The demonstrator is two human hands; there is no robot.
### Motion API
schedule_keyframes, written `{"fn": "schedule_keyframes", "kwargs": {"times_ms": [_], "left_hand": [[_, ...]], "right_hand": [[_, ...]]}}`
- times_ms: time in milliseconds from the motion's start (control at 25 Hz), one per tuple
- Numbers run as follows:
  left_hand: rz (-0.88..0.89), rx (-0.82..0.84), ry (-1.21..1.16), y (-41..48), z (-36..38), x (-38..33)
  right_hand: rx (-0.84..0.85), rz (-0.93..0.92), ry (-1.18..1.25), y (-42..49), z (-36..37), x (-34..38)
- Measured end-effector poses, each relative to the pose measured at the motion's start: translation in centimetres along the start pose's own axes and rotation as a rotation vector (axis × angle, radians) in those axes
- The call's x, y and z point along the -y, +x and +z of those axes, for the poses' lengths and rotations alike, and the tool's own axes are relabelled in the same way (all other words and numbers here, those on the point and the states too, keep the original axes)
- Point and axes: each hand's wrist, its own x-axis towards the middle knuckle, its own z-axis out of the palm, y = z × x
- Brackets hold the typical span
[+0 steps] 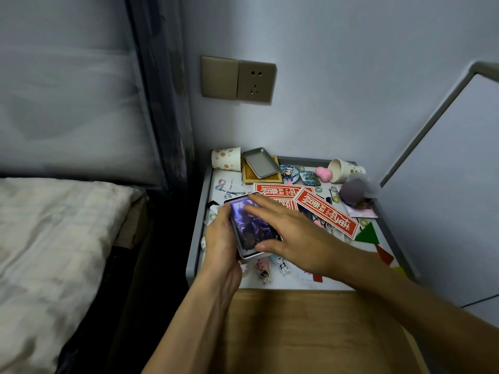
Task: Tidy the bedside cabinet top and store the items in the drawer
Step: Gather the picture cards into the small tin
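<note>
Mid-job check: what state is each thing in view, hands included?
Left-hand grip: holds the tin box's left side.
Right-hand grip: fingers straight, flat on the cards.
Tin box: lidless, cards stacked inside.
Left paper cup: upright.
Right paper cup: on its side.
Grey lid: off, resting in yellow tray.

My left forearm runs up from below, wrist nearly straight. My left hand grips a box by its left side, with the fingers curled round the edge. My right arm stretches in from the lower right. My right hand lies flat on the box top, fingers straight and close together, thumb at the near end.
</note>
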Motion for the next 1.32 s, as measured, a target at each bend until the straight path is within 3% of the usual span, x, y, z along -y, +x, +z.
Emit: {"fn": "schedule_keyframes", "kwargs": {"times_ms": [720, 1320], "left_hand": [[-0.087, 0.032, 0.042, 0.5, -1.0, -0.6], [-0.036, 0.006, 0.039, 2.1, -2.2, -0.9]], "right_hand": [[0.055, 0.033, 0.078, 0.8, -0.2, -0.7], [0.088, -0.025, 0.174, 2.9, 0.9, -0.5]]}}
